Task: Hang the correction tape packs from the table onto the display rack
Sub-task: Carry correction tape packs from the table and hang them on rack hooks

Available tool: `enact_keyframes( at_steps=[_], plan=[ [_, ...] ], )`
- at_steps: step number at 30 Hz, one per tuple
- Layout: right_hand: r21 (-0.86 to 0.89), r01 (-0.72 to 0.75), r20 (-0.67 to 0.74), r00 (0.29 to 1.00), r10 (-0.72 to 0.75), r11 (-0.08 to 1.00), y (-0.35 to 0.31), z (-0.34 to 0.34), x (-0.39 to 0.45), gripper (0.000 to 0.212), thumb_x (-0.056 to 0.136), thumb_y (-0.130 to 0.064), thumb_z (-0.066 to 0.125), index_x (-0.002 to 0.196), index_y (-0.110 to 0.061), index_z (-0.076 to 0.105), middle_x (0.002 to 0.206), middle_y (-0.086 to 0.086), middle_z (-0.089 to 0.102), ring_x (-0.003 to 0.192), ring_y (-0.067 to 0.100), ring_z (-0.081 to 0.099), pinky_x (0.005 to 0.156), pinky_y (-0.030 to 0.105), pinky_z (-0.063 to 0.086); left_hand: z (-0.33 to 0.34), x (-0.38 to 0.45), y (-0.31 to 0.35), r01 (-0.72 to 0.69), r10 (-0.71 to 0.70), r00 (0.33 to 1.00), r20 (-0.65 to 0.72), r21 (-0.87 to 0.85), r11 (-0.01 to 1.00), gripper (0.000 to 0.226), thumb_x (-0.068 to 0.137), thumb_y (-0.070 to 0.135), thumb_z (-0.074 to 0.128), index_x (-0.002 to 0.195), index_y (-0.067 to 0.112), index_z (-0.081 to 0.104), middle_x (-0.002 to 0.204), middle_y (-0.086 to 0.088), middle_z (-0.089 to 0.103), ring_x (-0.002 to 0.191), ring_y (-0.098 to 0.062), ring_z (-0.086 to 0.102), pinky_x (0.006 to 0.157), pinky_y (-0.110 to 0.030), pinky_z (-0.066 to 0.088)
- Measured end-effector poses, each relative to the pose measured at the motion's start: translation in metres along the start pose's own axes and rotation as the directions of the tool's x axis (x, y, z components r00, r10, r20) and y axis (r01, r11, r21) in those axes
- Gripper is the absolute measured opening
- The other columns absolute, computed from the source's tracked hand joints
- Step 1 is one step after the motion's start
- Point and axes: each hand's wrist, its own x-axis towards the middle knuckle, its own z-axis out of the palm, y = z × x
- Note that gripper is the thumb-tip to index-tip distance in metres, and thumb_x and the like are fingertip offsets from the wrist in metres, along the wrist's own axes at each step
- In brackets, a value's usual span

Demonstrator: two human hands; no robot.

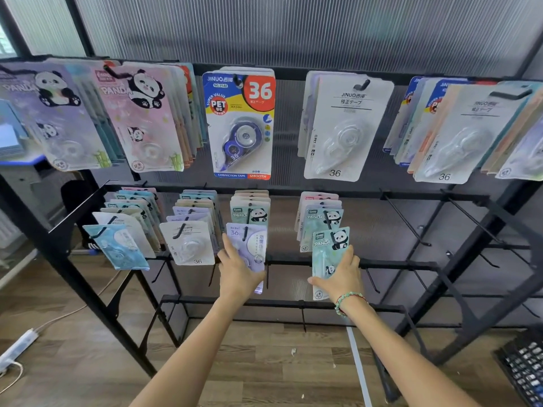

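Progress looks well past the midpoint, judging by the display rack (pixel 323 264): its top row carries 5 full bunches of correction tape packs, and 4 pegs of the middle row at 9 to 12 o'clock are loaded. The left hand (pixel 238 274) holds the lower half of a lilac pack (pixel 249 245) whose hole already sits on its peg, fingers spread over the card face. The right hand (pixel 342 277) grips the bottom of a mint panda pack (pixel 330 251), also threaded on its peg, thumb out at 9 o'clock. Both packs appear hung or nearly so; seating and letting go seems all that is left for these 2. Several bare pegs (pixel 407 223) remain at 2 to 3 o'clock. No table shows in view, so how many packs wait there cannot be told.
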Motion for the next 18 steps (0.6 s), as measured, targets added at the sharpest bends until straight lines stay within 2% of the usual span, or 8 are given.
enact_keyframes(
  at_steps=[5, 9, 13, 18],
  plan=[
    [0.022, -0.048, -0.039, 0.998, 0.049, 0.999, -0.01, 0.014, 0.03, 0.122, 0.061, -0.041, 0.087, 0.146, -0.004, 0.008, 0.134, 0.013, 0.033, 0.121, 0.03, 0.041, 0.096, 0.04, 0.043, 0.012, 0.026, -0.001, -0.009, 0.007, 0.999, -0.047, -0.043, 0.999, 0.124, 0.067, 0.017, 0.086, 0.152, 0.008, -0.005, 0.145, -0.02, 0.024, 0.131, -0.037, 0.034, 0.106, -0.046, 0.037],
    [-0.017, -0.045, -0.03, 0.999, 0.044, 0.999, -0.016, 0.024, 0.052, 0.113, 0.064, -0.047, 0.082, 0.145, -0.004, 0.017, 0.139, 0.009, 0.021, 0.124, 0.026, 0.031, 0.096, 0.036, 0.041, 0.021, 0.044, 0.0, -0.009, 0.003, 0.998, -0.059, -0.1, 0.995, 0.126, 0.066, 0.012, 0.086, 0.152, 0.011, -0.005, 0.151, -0.017, 0.019, 0.136, -0.035, 0.029, 0.107, -0.044, 0.037],
    [0.066, -0.066, -0.042, 0.997, 0.069, 0.996, -0.022, 0.029, 0.063, 0.111, 0.068, -0.037, 0.083, 0.144, -0.005, 0.008, 0.138, 0.014, 0.026, 0.128, 0.03, 0.031, 0.098, 0.038, 0.04, 0.028, 0.051, 0.003, 0.005, -0.017, 0.997, -0.071, -0.173, 0.985, 0.124, 0.066, 0.01, 0.086, 0.153, 0.014, -0.003, 0.152, -0.015, 0.018, 0.138, -0.032, 0.028, 0.108, -0.043, 0.035],
    [0.144, -0.084, -0.052, 0.994, 0.092, 0.986, -0.022, 0.03, 0.061, 0.129, 0.069, -0.033, 0.083, 0.149, -0.005, -0.014, 0.143, 0.016, 0.022, 0.133, 0.031, 0.027, 0.102, 0.039, 0.038, 0.03, 0.057, 0.0, 0.006, -0.026, 0.995, -0.094, -0.205, 0.979, 0.125, 0.061, 0.005, 0.085, 0.153, 0.016, 0.001, 0.143, -0.017, 0.027, 0.134, -0.032, 0.029, 0.108, -0.051, 0.036]
  ],
)
